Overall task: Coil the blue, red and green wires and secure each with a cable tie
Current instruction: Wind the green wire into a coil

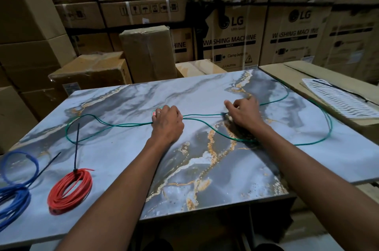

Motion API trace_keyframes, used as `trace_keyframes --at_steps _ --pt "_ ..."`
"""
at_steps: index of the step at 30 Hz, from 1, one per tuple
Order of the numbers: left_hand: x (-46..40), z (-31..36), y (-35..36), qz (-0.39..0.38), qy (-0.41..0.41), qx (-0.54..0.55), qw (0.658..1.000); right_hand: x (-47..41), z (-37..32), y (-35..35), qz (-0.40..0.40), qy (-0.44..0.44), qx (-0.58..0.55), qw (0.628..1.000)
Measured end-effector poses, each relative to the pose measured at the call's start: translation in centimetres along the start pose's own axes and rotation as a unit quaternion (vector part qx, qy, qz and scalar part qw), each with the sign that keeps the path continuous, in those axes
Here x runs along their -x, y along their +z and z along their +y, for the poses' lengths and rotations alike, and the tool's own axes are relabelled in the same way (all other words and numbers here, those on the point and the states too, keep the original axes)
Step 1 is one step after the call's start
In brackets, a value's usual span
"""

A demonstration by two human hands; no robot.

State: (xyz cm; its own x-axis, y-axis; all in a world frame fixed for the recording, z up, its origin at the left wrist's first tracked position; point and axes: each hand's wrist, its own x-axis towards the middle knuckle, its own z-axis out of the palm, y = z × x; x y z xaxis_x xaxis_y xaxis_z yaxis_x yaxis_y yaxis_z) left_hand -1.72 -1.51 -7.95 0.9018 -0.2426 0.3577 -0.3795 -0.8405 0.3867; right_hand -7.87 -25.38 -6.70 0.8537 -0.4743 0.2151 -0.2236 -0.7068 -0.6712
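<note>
— What's closest to you?

— Both my forearms, reaching up from the bottom edge over the marbled tabletop [123, 189]. At lower left lies the blue wire [15, 197], coiled with a loose loop above it and a black cable tie [48, 165] slanting off it. Just right of it sits the red wire [69, 189], a neat coil cinched by another black tie [76, 148] whose tail points up the frame.

— And your hands?

— My left hand [167, 122], at mid-frame, is curled knuckles-up around strands of the green wire [205, 125], pressing them to the table; something red shows under my fingers, too hidden to name. My right hand [244, 114], just to the right, pinches the same wire, forefinger poking out toward the left; it is blurred.

— Where does the green wire run?

— Uncoiled across the middle: a loop out to the left, strands between my hands, a wide sweep to the right edge.

— Anything beyond?

— A white ridged sheet [338, 98] on a carton at upper right, and stacked cardboard boxes [229, 41] walling the back, some marked washing machine.
</note>
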Motion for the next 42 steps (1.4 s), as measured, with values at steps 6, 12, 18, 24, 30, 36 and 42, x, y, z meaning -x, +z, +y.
trace_keyframes --at_steps 6,12,18,24,30,36,42 --pt "-0.8 0.3 0.1 0.025 -0.024 -0.021 0.999 -0.9 0.0 0.0 0.090 0.052 -0.075 0.992" --pt "-1.3 0.2 -0.3 0.100 -0.119 0.074 0.985 -1.6 -0.4 -1.6 0.124 0.127 -0.143 0.974" --pt "-2.1 -0.5 -0.8 0.108 -0.162 0.271 0.943 0.0 -2.6 0.2 -0.079 -0.071 -0.301 0.948" --pt "-1.4 0.4 -2.1 0.097 -0.106 0.365 0.920 0.7 -4.6 -0.1 -0.088 -0.144 -0.401 0.900" --pt "-1.1 0.8 -2.7 0.032 0.036 0.368 0.929 -1.4 -0.6 -0.3 0.057 -0.079 -0.071 0.993" --pt "0.3 3.0 -0.8 -0.058 0.090 0.256 0.961 -2.1 -1.4 -1.1 -0.007 0.106 -0.330 0.938" --pt "0.7 3.9 -0.7 -0.055 0.118 0.246 0.960 -1.5 -3.4 -0.7 -0.059 0.143 -0.480 0.863"
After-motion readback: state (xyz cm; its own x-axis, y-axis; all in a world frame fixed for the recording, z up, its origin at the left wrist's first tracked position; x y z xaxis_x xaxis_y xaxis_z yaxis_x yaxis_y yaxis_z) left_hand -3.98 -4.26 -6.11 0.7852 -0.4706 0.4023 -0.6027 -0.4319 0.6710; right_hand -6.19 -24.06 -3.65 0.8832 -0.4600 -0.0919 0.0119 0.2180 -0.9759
